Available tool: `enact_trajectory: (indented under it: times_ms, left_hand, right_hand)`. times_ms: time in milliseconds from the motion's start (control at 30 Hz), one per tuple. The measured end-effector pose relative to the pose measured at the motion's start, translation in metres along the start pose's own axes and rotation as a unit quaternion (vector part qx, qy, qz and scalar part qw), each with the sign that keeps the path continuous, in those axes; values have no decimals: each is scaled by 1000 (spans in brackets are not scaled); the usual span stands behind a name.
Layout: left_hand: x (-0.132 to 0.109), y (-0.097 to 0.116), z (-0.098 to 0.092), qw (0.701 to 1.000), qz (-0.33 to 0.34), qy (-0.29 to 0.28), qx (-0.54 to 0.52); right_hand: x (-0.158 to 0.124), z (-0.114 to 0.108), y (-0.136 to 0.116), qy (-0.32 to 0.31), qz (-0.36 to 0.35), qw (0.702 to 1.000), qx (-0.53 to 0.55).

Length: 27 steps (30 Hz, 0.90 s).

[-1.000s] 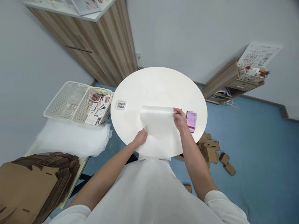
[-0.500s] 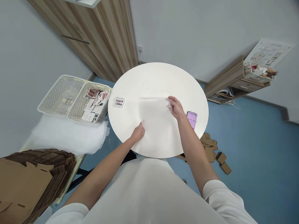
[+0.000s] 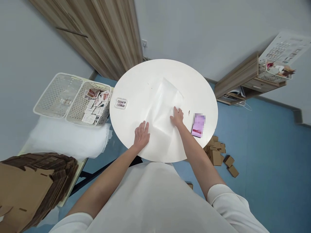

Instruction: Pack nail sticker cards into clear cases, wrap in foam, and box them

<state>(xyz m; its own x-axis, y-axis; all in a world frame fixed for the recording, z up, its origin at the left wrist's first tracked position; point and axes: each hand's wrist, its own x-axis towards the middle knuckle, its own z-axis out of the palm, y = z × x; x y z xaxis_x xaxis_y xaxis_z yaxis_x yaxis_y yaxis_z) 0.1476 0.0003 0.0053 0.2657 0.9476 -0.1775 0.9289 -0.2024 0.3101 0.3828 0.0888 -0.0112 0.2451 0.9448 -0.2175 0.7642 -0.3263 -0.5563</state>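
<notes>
A thin, translucent white sheet (image 3: 163,110) lies turned at an angle on the round white table (image 3: 136,76), with a part of it folded over. My left hand (image 3: 142,134) rests with spread fingers at the sheet's left edge. On the sheet's right side, my right hand (image 3: 177,116) touches it with its fingers apart. A small clear case with dark round pieces (image 3: 120,103) sits near the table's left edge. To the right of my right hand lies a phone (image 3: 198,125) with a purple screen.
Left of the table stand white baskets (image 3: 58,97), one with packets and cards, beside a stack of white sheets (image 3: 68,136) and flattened cardboard (image 3: 26,191). Small brown boxes (image 3: 215,157) lie on the floor at right. A wooden cabinet (image 3: 97,29) stands behind.
The sheet has turned and now lies partly folded. My right hand has let go of its upper corner and moved down; my left hand has opened flat. The view has shifted slightly.
</notes>
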Motion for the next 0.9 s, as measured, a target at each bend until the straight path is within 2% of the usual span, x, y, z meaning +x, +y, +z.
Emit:
enact_trajectory:
  times_ms: [67,133,233,333,567,700,800,900]
  left_hand:
    - [-6,-1,5,997,64,-37,12]
    - [-10,-2,11,995,81,-61,12]
    - [-7,-3,18,995,69,-71,8]
    - [0,-3,18,995,63,-74,6]
    - [5,-16,18,994,62,-80,41]
    - [5,-24,18,992,82,-82,52]
    - [6,-31,12,993,86,-70,29]
    - [9,-51,0,996,64,-49,-27]
  right_hand:
    - [-13,2,-4,59,22,998,-18]
    - [-37,8,-7,82,6,996,-26]
    - [-79,20,-5,-48,-117,990,-57]
    - [-99,28,0,-105,-143,980,-93]
    - [-80,22,2,-130,-134,966,-176]
    - [-85,20,0,-127,-122,963,-205]
    - [-94,22,-9,-90,-109,972,-187]
    - [-96,31,-29,-28,-91,986,-136]
